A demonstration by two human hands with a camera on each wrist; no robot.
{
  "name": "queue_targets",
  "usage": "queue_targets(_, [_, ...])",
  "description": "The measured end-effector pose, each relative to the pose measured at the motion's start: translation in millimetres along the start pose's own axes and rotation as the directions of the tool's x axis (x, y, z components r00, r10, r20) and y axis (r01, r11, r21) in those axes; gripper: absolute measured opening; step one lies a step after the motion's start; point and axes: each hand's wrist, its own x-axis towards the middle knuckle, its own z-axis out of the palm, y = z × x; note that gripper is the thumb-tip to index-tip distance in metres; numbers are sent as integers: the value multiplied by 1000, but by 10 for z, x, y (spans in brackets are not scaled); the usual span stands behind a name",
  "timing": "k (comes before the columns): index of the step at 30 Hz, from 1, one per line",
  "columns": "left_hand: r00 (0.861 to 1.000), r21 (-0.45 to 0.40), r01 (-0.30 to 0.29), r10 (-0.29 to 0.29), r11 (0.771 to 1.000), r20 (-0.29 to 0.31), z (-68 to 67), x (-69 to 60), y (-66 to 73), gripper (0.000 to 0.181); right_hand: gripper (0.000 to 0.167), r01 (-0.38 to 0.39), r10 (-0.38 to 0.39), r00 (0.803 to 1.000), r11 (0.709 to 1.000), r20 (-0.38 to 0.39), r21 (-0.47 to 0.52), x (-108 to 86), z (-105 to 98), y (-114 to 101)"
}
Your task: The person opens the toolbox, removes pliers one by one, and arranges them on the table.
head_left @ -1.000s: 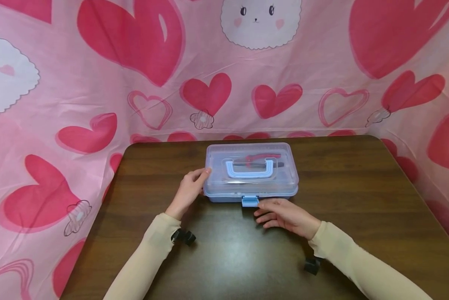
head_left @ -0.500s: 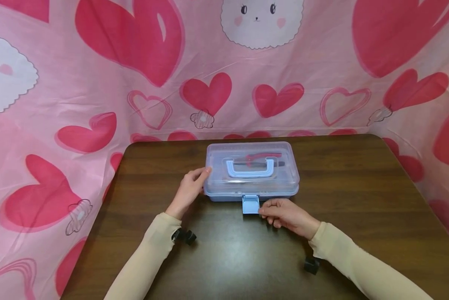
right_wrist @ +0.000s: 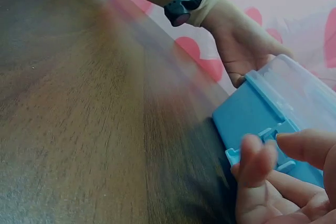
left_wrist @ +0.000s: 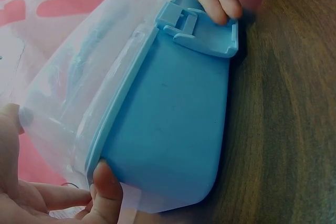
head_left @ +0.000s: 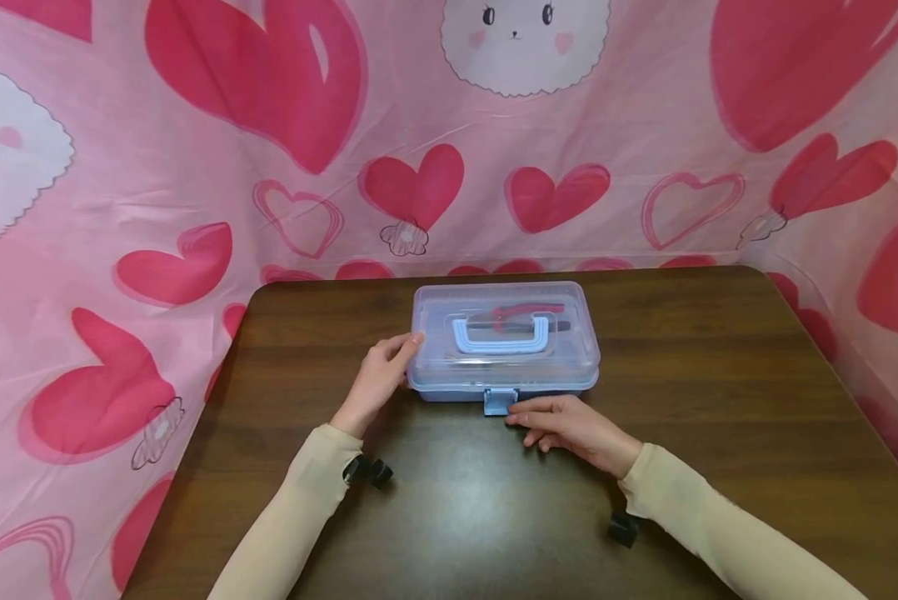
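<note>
A plastic storage box (head_left: 434, 367) with a clear lid and a blue base lies on the table, its lid down. My left hand (head_left: 374, 379) grips the box's left end; in the left wrist view its thumb is on the lid and a fingertip (left_wrist: 106, 182) is at the rim. The blue front latch (head_left: 500, 402) sticks out from the base, swung away from the lid. My right hand (head_left: 580, 429) touches the latch's right side, fingers loosely bent. In the right wrist view, thumb and fingers stand apart around the latch (right_wrist: 286, 166).
A light-blue carry handle (head_left: 501, 344) lies folded on the lid. Through the lid show a red item (head_left: 527, 310) and a dark one, their kind unclear. The dark wooden table (head_left: 719, 400) ends at a pink heart-patterned cloth (head_left: 486, 125) behind and at the sides.
The latch flap swung down and outward, then came partway back up. My right fingers pinched its edge half a second ago and now lie looser against it. The left hand stays put.
</note>
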Motion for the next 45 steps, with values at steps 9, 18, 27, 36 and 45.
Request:
queue_targets(9, [999,-20,29,-29,999,23,-34,-25,9,71,58,28,-23,998,997,59,-77,-99,-116,15])
queue_targets(18, [999,14,-28,28,1000,34,-81,-79,-23,65,52,56,-34,994,973,101,-225,-319,-405,-91])
queue_targets(27, [975,19,-203,200,979,100,-167,-178,-195,65,40,49,-73,996,936,-58,-348,-566,-762,-153])
queue_targets(36, [957,-35,-260,262,965,121,-215,-205,-302,78,42,90,-306,898,832,-317,-548,-611,-810,-165])
queue_targets(45, [912,-27,-364,363,931,191,-191,-156,-348,88,79,119,-412,867,717,-279,-687,-452,-873,-82])
